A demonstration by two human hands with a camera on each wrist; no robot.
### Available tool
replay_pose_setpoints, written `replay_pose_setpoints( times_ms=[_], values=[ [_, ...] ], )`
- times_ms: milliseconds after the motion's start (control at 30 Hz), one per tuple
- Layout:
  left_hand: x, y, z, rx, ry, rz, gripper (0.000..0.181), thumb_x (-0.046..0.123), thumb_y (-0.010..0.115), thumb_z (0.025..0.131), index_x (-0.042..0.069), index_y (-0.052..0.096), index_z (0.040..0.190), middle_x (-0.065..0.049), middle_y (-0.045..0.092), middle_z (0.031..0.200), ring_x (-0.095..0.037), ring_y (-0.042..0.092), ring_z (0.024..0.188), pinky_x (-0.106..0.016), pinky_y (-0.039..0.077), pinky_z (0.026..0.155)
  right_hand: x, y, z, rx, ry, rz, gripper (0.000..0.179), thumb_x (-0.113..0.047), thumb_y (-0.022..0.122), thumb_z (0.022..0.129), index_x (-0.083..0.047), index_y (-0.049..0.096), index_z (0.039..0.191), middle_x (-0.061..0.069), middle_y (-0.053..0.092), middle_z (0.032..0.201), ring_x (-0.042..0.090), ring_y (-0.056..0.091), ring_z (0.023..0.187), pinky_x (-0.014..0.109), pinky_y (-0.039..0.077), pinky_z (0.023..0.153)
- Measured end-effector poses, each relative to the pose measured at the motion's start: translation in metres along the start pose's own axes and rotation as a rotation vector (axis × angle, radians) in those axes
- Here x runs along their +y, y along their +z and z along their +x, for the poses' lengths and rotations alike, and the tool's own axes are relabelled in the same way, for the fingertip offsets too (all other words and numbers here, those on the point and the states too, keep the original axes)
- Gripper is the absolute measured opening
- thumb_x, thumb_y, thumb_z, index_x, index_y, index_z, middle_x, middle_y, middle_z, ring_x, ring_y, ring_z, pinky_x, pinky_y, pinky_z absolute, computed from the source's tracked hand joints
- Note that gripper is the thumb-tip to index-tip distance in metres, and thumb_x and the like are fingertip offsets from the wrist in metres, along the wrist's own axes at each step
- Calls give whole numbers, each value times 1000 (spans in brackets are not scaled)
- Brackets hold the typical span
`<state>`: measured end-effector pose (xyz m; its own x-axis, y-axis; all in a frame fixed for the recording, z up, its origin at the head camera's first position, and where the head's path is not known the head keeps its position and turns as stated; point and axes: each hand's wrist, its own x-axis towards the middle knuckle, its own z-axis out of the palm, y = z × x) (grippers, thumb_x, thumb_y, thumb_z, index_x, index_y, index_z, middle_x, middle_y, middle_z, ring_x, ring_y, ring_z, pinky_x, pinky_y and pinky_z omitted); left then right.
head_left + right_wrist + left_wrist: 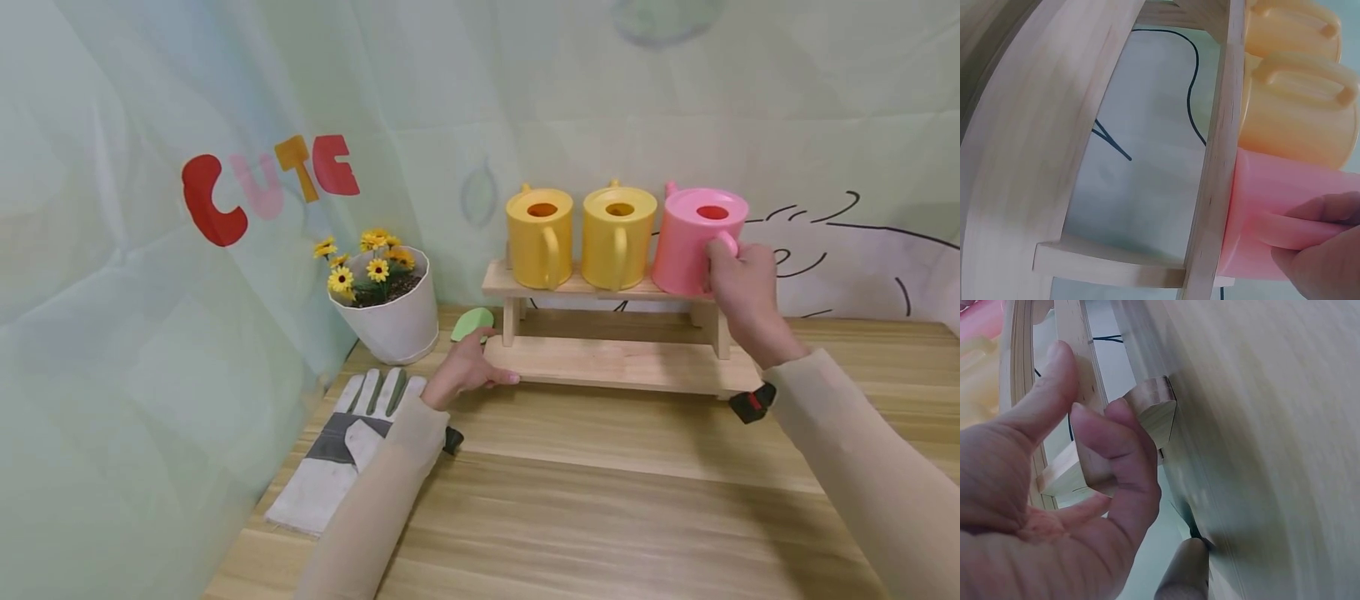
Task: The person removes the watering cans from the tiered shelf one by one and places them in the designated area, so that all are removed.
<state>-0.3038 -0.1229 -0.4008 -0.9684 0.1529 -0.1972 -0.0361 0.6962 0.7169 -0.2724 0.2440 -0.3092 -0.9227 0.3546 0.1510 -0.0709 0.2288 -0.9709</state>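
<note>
A pink watering can stands at the right end of the upper board of a two-tier wooden shelf. My right hand grips its handle; the right wrist view shows the thumb and fingers around that handle. Two yellow watering cans stand beside it on the same board, handles toward me. At the shelf's left end, my left hand holds the lower board, its thumb on the front side and its fingers curled round the end.
Left of the shelf, a white pot holds yellow flowers. A grey and white work glove lies on the wooden table near my left forearm. A green leaf shape lies behind my left hand. A printed curtain hangs behind.
</note>
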Motion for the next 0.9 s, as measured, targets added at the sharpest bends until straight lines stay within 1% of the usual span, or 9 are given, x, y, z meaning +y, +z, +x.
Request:
replay_pose_setpoints(
  times_ms=[33, 133, 233, 267, 367, 500, 600, 733, 900],
  values=[
    [-5, 0, 5, 0, 15, -3, 105, 22, 100, 81, 4, 40, 165, -26, 69, 131, -12, 63, 61, -23, 53, 66, 1, 0, -1, -2, -7, 1, 45, -23, 41, 109, -19, 51, 65, -11, 47, 55, 13, 49, 61, 26, 45, 62],
    [-4, 0, 4, 0, 1, 8, 106, 22, 101, 80, 5, 40, 165, -25, 69, 128, -13, 64, 62, -24, 53, 69, 2, -1, -2, 0, -25, 16, 47, -22, 41, 109, -19, 48, 63, -10, 45, 53, 13, 46, 59, 27, 42, 60],
    [-3, 0, 5, 5, -12, 7, 105, 23, 101, 80, 8, 41, 165, -22, 71, 122, -13, 63, 62, -24, 52, 68, 2, -3, -4, 1, -33, 37, 48, -21, 41, 109, -19, 46, 62, -10, 43, 54, 12, 44, 58, 27, 40, 59],
    [2, -1, 1, 4, -34, 5, 103, 18, 99, 81, 8, 41, 166, -22, 70, 123, -13, 64, 63, -23, 52, 68, 2, -3, -5, -1, -34, 41, 47, -21, 41, 109, -19, 46, 62, -10, 43, 54, 12, 44, 59, 27, 40, 59],
    [0, 1, 3, 12, -40, 5, 102, 19, 99, 82, 9, 42, 165, -21, 70, 123, -12, 63, 62, -21, 51, 64, 1, -5, -7, -8, -25, 27, 47, -22, 40, 110, -19, 46, 64, -10, 43, 55, 13, 44, 60, 27, 41, 60],
    [-1, 2, 3, 24, -32, 19, 101, 19, 99, 83, 8, 41, 165, -24, 70, 127, -12, 62, 61, -21, 50, 62, 0, -9, -12, -19, -14, 3, 46, -24, 39, 110, -19, 47, 65, -10, 44, 56, 13, 44, 61, 28, 42, 61],
    [0, 2, 2, 25, -23, 18, 102, 18, 99, 82, 7, 41, 165, -25, 69, 130, -12, 62, 60, -21, 50, 63, 0, -12, -17, -20, -16, 14, 46, -23, 40, 110, -18, 46, 65, -9, 44, 56, 14, 43, 60, 29, 41, 59],
    [1, 1, 1, 20, -30, 11, 103, 18, 99, 82, 7, 41, 166, -26, 68, 132, -13, 62, 61, -22, 50, 63, -2, -16, -25, -36, -24, 12, 44, -24, 41, 110, -16, 46, 67, -8, 44, 57, 14, 41, 60, 30, 38, 57],
    [1, 0, 2, 14, -36, -11, 102, 16, 99, 82, 7, 41, 166, -26, 67, 132, -14, 62, 63, -22, 51, 62, -3, -19, -38, -39, -47, -5, 46, -26, 41, 111, -16, 47, 66, -8, 45, 57, 16, 42, 59, 32, 38, 57]
  ],
)
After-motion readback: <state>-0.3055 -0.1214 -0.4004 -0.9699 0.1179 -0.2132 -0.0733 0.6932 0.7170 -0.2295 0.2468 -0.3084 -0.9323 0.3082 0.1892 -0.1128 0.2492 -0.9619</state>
